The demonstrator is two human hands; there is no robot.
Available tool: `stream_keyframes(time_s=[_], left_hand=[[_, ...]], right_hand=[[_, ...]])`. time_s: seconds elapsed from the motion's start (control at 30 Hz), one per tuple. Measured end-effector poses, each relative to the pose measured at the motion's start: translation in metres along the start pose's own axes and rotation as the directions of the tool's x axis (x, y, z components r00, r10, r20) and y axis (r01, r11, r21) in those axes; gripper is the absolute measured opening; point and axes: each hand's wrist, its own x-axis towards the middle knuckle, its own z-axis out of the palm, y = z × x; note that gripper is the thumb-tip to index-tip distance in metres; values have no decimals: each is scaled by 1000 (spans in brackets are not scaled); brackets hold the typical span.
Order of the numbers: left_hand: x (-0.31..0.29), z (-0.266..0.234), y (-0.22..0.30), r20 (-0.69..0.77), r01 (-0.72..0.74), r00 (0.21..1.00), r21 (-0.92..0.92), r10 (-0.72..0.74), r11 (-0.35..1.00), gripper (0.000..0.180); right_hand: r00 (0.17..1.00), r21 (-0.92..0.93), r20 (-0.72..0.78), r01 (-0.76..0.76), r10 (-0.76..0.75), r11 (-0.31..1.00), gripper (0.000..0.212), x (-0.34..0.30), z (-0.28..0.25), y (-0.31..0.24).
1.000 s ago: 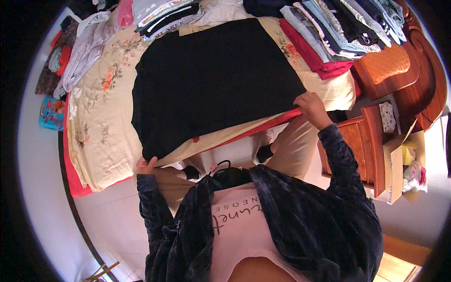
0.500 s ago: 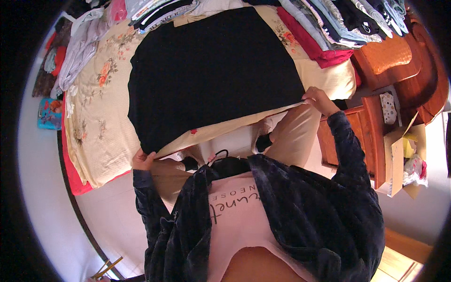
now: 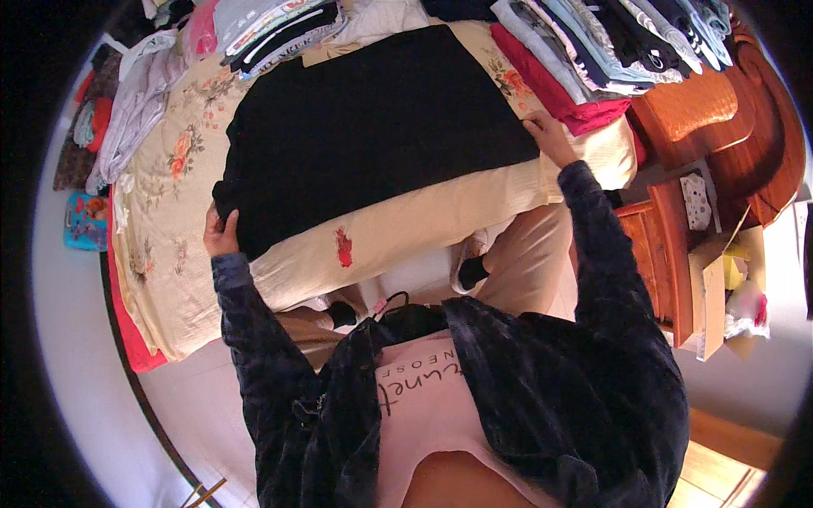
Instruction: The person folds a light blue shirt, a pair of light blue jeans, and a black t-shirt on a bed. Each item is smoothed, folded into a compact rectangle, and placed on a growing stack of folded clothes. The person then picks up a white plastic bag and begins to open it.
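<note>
A wide black garment (image 3: 373,135) lies spread flat across the bed; its exact kind does not show. My left hand (image 3: 222,233) pinches the garment's near left corner, thumb on top. At the near right corner, my right hand (image 3: 552,140) has its fingers closed on the cloth. Between the two hands the near hem runs in a slanted line, lying farther away on the right. Below that hem shows the cream flowered bedspread (image 3: 423,212), with a red flower or patch on its front part.
Folded clothes (image 3: 584,59) are stacked at the far right, and another folded pile (image 3: 275,38) stands at the far left. A wooden dresser (image 3: 660,245) and an open cardboard box (image 3: 716,292) are on the right. Crumpled light clothing (image 3: 140,110) lies along the left.
Both hands have moved away from my body with the garment's near edge, the left one also leftward. More of the bedspread's front now shows below the hem.
</note>
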Motion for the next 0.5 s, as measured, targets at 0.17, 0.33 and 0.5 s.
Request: stream_keyframes(time_s=[0.17, 0.33, 0.5], left_hand=[[-23, -3, -86, -163, 286, 958, 596, -235, 751, 49], [-19, -1, -59, -64, 410, 912, 216, -406, 886, 46], [-39, -15, -18, 55, 352, 928, 194, -369, 916, 61]], right_hand=[[983, -214, -97, -173, 155, 961, 17, 1, 65, -10], [998, -201, -41, -51, 44, 978, 37, -3, 42, -10], [983, -535, 181, 88, 13, 840, 46, 14, 37, -33]])
